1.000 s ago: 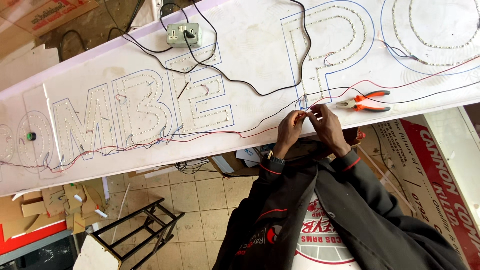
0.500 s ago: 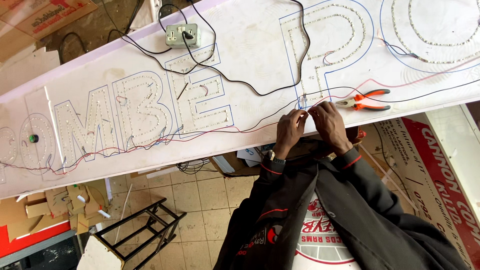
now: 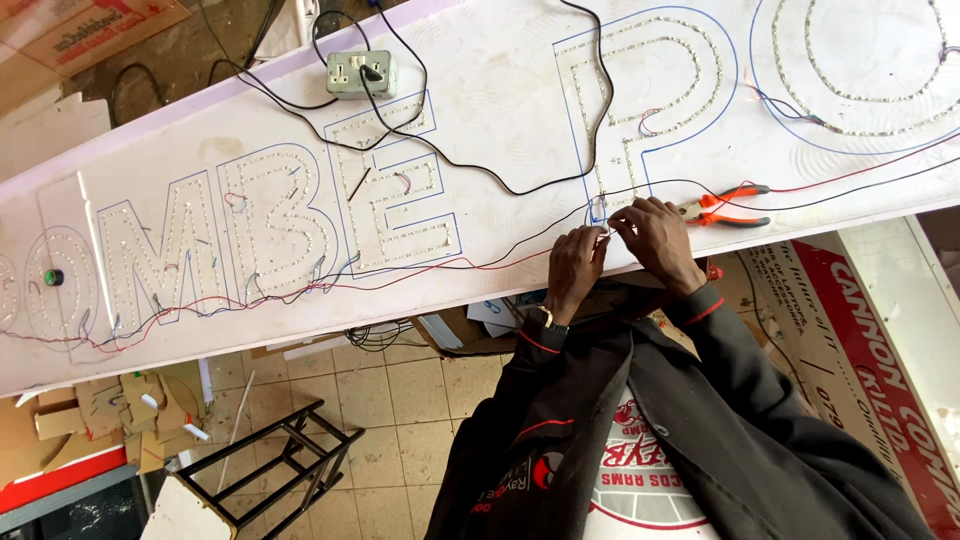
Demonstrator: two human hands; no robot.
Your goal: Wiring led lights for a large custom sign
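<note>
Both hands, left hand [image 3: 575, 268] and right hand [image 3: 655, 240], pinch thin wires [image 3: 603, 228] between fingertips at the sign board's [image 3: 500, 90] near edge, orange pliers [image 3: 722, 206] just beside right.

Thin wires [image 3: 603, 222], red, black and bluish, meet at the foot of a blue-outlined letter [image 3: 640, 100] filled with rows of small lights, near the front edge of the long white sign board [image 3: 500, 70]. They lie flat, trailing both ways along it.
</note>
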